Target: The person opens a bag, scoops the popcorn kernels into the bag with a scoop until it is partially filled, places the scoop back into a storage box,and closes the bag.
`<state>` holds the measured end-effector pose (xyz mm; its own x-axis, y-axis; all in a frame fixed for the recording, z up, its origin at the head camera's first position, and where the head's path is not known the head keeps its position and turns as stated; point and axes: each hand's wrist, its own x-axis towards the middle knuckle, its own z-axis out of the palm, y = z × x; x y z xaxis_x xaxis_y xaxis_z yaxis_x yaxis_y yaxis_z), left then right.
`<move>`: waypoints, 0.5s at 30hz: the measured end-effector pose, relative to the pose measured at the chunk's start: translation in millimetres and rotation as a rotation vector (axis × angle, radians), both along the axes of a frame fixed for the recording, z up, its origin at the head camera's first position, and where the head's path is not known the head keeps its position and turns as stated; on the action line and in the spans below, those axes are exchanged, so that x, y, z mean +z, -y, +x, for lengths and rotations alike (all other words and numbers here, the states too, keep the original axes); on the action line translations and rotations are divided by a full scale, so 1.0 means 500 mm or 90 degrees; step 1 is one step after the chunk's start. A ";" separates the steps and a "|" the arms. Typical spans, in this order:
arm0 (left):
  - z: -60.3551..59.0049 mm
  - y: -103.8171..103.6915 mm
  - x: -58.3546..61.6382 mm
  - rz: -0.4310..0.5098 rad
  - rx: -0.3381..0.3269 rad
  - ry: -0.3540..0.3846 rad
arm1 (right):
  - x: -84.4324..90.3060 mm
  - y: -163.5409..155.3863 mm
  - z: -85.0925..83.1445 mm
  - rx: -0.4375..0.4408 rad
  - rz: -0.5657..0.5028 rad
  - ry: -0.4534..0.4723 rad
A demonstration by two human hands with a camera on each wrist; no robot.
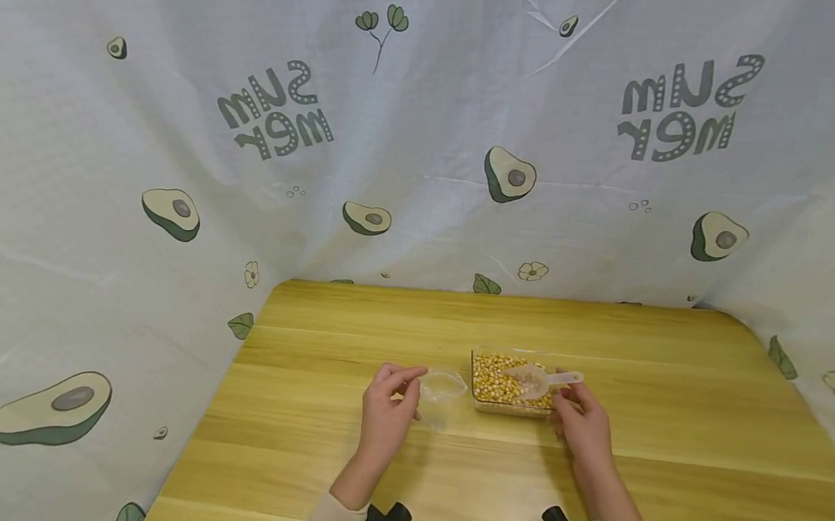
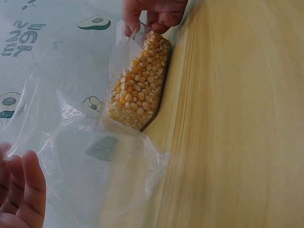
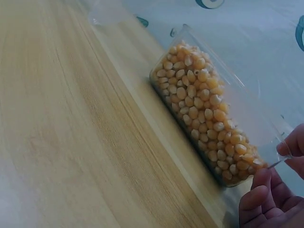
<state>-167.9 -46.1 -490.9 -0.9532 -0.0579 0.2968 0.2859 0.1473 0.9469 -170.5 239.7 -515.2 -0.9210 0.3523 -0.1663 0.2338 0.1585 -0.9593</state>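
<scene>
Box (image 1: 512,410): clear, on the table (image 1: 686,396), full of corn (image 1: 489,374). Scoop (image 1: 531,381): in the box, handle toward its right end. Right hand (image 1: 587,425): at that end, pinching the wall. Bag (image 1: 444,391): left of the box; whether touching it, hard to tell. Left hand (image 1: 387,405): farther left of the box, gripping the bag's edge. Curtain (image 1: 429,114): behind the box, avocado-printed.

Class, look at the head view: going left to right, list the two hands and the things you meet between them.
Left hand → clear bag → box of corn → right hand.
</scene>
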 end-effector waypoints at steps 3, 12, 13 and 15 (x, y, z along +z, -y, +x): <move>-0.001 0.000 0.000 0.003 0.001 -0.004 | -0.002 -0.001 0.000 0.002 -0.005 -0.004; -0.009 0.001 0.007 -0.012 0.003 -0.004 | 0.001 -0.004 0.009 0.012 -0.015 -0.006; -0.010 0.000 0.007 -0.011 0.004 -0.008 | 0.002 -0.004 0.011 0.014 -0.013 -0.006; -0.012 -0.002 0.009 -0.008 0.004 -0.017 | 0.003 -0.005 0.015 0.017 -0.012 -0.007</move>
<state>-174.2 -44.9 -486.5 -0.9445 -0.0603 0.3228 0.3099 0.1617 0.9369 -162.9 242.4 -513.5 -0.9316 0.3249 -0.1629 0.2199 0.1470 -0.9644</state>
